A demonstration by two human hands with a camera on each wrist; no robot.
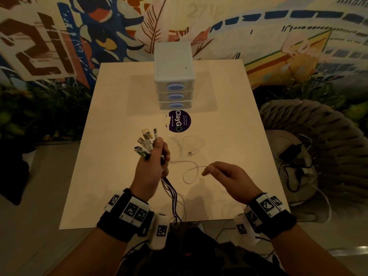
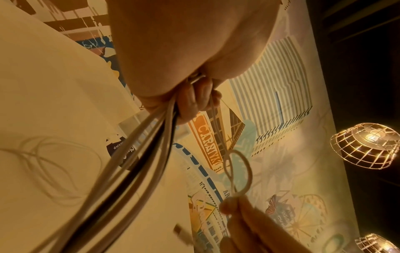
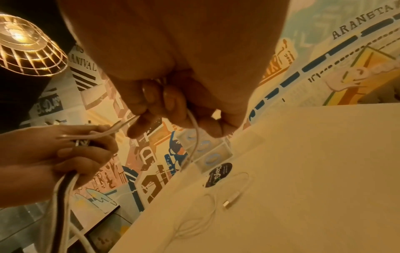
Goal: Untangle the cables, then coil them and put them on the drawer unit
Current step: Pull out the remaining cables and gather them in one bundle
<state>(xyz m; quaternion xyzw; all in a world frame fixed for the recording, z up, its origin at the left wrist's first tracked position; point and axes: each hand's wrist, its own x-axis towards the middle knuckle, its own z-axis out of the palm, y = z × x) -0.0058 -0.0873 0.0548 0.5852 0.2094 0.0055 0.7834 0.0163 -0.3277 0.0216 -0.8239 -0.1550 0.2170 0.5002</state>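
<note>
My left hand (image 1: 157,158) grips a bundle of several cables (image 1: 171,194) above the table, their plugs (image 1: 146,141) fanning out over the fist and the cords hanging down past the front edge. My right hand (image 1: 211,171) pinches a thin white cable (image 1: 189,172) that loops across from the left fist. The same cable's free end and plug (image 1: 192,152) lie on the table. In the wrist views the bundle (image 2: 138,171) leaves the left fist and the white cable (image 3: 194,137) runs down from the right fingers (image 3: 151,109). The white three-drawer unit (image 1: 174,76) stands at the table's far middle.
A round dark sticker (image 1: 179,121) lies on the pale table (image 1: 111,136) in front of the drawers. A woven seat with a bag and dark cords (image 1: 294,162) sits to the right. A painted mural wall stands behind, plants on the left.
</note>
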